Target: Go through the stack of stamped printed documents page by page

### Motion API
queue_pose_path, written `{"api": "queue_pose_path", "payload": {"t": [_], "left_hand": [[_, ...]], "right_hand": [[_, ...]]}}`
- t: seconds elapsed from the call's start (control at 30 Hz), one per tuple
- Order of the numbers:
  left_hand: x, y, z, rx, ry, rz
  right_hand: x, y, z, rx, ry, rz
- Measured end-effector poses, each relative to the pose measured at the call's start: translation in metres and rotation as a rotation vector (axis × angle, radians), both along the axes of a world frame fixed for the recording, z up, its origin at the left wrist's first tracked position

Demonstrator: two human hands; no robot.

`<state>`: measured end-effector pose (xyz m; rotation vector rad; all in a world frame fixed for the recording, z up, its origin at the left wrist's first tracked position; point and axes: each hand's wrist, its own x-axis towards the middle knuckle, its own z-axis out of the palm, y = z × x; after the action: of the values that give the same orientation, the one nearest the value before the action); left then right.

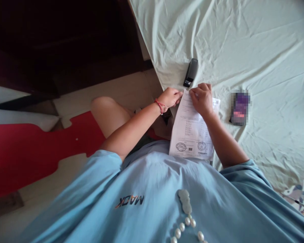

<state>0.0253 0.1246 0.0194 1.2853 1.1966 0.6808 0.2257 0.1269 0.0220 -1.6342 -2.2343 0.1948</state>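
Printed papers (pixel 192 130) with round stamps near their lower edge lie at the bed's edge, close to my body. My left hand (pixel 170 97), with a red string at the wrist, has its fingers closed at the papers' top left corner. On the top edge, my right hand (pixel 202 98) rests with bent fingers pinching the sheets. A black stapler (pixel 191 72) lies just beyond both hands, touched by neither. The fingertips of both hands are partly hidden.
A phone (pixel 240 108) with a blurred screen lies to the right on the pale green sheet (pixel 268 60). At the left stands a red plastic chair (pixel 22 148) on the tiled floor. Patterned cloth (pixel 300 194) shows at the lower right.
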Motion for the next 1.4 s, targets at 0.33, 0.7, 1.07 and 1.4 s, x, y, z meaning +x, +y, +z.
{"api": "queue_pose_path", "payload": {"t": [0.33,0.7,1.07,1.4], "left_hand": [[-0.005,-0.006,-0.007,-0.042,-0.095,-0.003],[0.018,-0.019,-0.012,0.306,0.191,0.121],[0.019,-0.035,0.004,0.284,0.080,0.052],[0.017,-0.029,-0.008,0.148,-0.132,0.095]], "right_hand": [[0.002,0.006,0.005,-0.100,0.113,0.106],[-0.015,-0.004,0.016,-0.058,0.009,0.155],[-0.011,-0.004,0.021,-0.054,0.027,0.181],[-0.012,-0.004,0.021,-0.013,0.280,0.249]]}}
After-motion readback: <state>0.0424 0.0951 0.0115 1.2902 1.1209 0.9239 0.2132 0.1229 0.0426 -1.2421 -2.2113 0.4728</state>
